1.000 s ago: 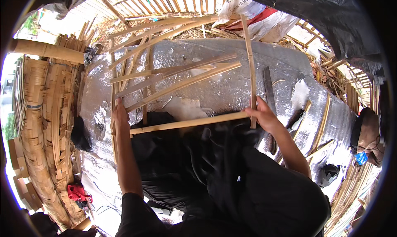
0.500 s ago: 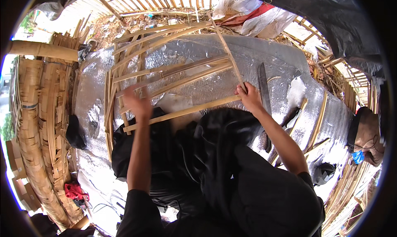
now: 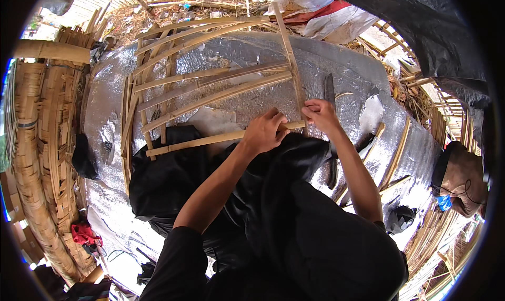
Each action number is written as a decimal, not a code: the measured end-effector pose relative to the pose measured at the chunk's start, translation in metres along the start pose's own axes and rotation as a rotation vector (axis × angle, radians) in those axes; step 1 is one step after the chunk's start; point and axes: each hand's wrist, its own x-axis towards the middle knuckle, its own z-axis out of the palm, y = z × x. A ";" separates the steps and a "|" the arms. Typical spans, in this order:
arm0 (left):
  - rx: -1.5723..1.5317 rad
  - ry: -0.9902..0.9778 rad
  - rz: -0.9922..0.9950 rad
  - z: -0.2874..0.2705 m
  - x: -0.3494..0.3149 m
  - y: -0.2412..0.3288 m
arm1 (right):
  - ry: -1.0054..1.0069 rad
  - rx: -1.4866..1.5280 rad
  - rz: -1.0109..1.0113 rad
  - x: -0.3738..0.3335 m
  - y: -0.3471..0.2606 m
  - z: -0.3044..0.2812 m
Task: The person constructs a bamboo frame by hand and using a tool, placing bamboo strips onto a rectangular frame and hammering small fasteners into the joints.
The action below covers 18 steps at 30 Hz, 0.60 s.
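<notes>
Across my lap and the mat in front lies a frame of bamboo strips. My left hand [image 3: 264,131] is closed round the nearest cross strip [image 3: 210,140], close to its right end. My right hand [image 3: 320,115] pinches the lower end of the side strip [image 3: 288,48], where the two strips meet. Several more cross strips, such as a long bamboo strip [image 3: 221,96], run from that side strip to uprights at the left. Fingers hide the joint itself. A long-bladed knife [image 3: 329,87] lies just beyond my right hand.
A silvery foil mat [image 3: 363,69] spreads under the work. Loose bamboo strips [image 3: 395,152] lie at its right. Woven bamboo rolls [image 3: 31,143] stand at the left, a brown bag [image 3: 463,177] at the far right. White and red sacks [image 3: 329,19] lie at the back.
My left hand has moved right along the nearest strip, from its left end to beside my right hand. My right hand stays at the corner. The view has shifted slightly.
</notes>
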 end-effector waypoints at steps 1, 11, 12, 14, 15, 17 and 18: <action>-0.008 -0.018 -0.006 0.001 0.000 -0.001 | -0.043 0.072 -0.017 0.003 0.002 0.002; 0.454 0.316 -0.189 -0.057 0.033 -0.054 | 0.203 -0.371 -0.212 -0.004 -0.014 0.035; 0.507 0.285 -0.192 -0.057 0.031 -0.061 | 0.216 -0.389 -0.239 -0.005 -0.014 0.036; 0.443 0.207 -0.124 -0.060 0.021 -0.075 | 0.242 -0.424 -0.294 -0.007 -0.013 0.038; 0.401 0.154 -0.085 -0.061 0.017 -0.071 | 0.248 -0.418 -0.307 -0.008 -0.009 0.038; 0.312 0.110 -0.076 -0.061 0.005 -0.061 | 0.259 -0.405 -0.334 -0.006 -0.003 0.036; 0.271 0.091 -0.074 -0.062 -0.001 -0.054 | 0.246 -0.391 -0.344 -0.006 -0.003 0.035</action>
